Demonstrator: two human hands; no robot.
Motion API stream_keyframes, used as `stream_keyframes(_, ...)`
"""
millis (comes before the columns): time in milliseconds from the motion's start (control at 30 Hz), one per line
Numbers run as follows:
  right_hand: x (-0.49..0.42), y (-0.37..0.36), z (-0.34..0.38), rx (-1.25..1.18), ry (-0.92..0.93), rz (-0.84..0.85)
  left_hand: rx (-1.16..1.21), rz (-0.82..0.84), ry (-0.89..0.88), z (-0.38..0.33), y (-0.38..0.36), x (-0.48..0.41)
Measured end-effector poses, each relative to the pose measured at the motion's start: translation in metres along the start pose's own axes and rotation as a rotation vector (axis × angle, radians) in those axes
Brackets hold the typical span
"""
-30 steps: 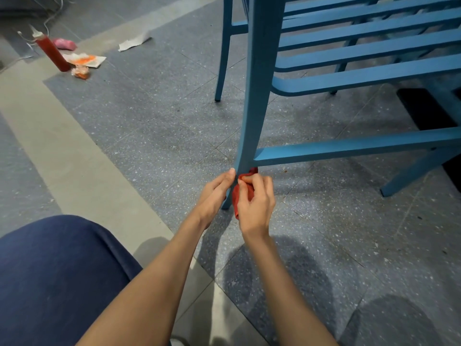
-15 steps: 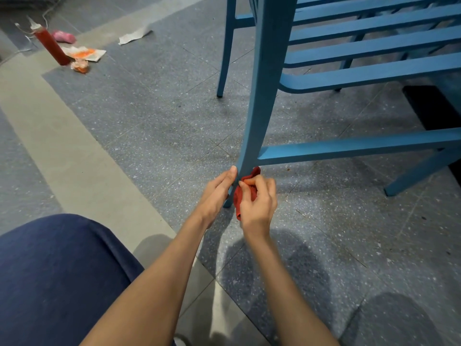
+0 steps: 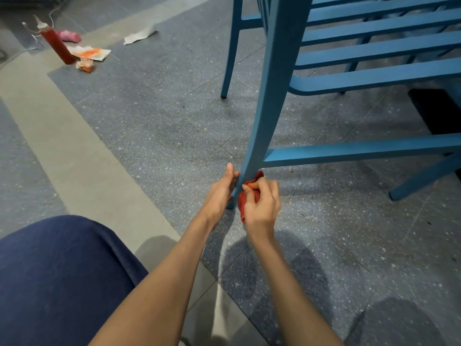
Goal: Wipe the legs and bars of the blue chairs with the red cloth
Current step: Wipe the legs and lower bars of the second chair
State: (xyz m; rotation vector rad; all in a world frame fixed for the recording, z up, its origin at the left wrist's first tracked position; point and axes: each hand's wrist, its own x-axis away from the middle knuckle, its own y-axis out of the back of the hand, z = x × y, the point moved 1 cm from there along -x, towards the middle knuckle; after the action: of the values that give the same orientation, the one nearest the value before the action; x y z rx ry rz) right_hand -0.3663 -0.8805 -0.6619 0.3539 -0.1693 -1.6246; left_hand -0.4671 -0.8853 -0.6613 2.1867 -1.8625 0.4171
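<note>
Left hand (image 3: 220,189) left of the chair leg (image 3: 269,108) — cloth (image 3: 241,204) (in right hand (image 3: 262,206)) right of it

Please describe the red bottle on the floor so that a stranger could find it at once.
Look far left of the blue chairs, across the floor. There the red bottle stands beside stained paper. Only it is tall, with a white pointed nozzle.

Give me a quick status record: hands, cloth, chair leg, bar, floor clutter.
left hand: straight fingers rest on the leg's left side, near its foot
right hand: grips the cloth against the leg's right side
cloth: red, bunched, low on the leg
leg: blue, upright
bar: joins the leg just above the cloth
clutter: bottle and paper scraps, far left, away from the leg
</note>
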Motion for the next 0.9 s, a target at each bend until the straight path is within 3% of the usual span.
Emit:
stream_keyframes(233,-0.005,0.007,0.027,-0.154,0.072,-0.158,0.132,-0.036,0.012,0.008,-0.001,-0.006)
stream_keyframes(500,0.001,-0.003,-0.001,0.021,0.022,0.014,0.106,-0.033,0.043,0.010,0.002,-0.006)
stream_keyframes(733,-0.003,0.001,0.020,-0.079,0.085,-0.182,0.130,-0.033,0.047,0.005,0.001,-0.003)
stream_keyframes(900,-0.001,-0.006,0.001,0.038,0.053,-0.061,0.109,-0.030,0.057,0.003,0.003,-0.001)
